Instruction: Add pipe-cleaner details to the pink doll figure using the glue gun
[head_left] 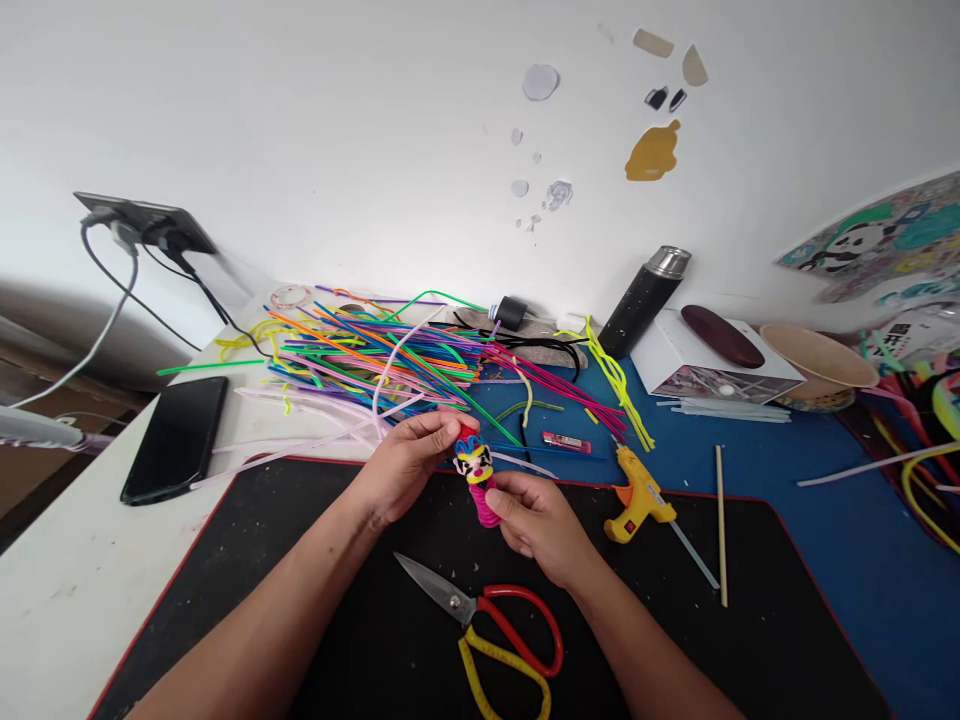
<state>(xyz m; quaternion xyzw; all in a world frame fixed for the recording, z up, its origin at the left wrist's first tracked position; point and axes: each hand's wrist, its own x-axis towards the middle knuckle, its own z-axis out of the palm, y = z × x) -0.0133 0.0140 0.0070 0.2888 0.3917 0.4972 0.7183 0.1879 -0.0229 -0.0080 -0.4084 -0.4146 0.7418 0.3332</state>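
Observation:
A small pipe-cleaner doll (475, 466) is held upright between my two hands above the black mat. It has a white face with black marks, a yellow band, a blue and red top and a wound magenta body. My left hand (416, 450) pinches the doll's red top between thumb and fingers. Lower down, my right hand (536, 515) grips the magenta body, thumb in front. A pale pink pipe cleaner (386, 375) arches up behind my left hand; whether it joins the doll is unclear. Scissors (480, 615) with red and yellow handles lie on the mat below.
Loose pipe cleaners (360, 345) pile up behind my hands. To the right lie a yellow glue gun (636, 500) and a thin stick (721, 525). A phone (176, 440) rests at left. A leaning black thermos (645, 300) and a white box (712, 365) stand near the wall.

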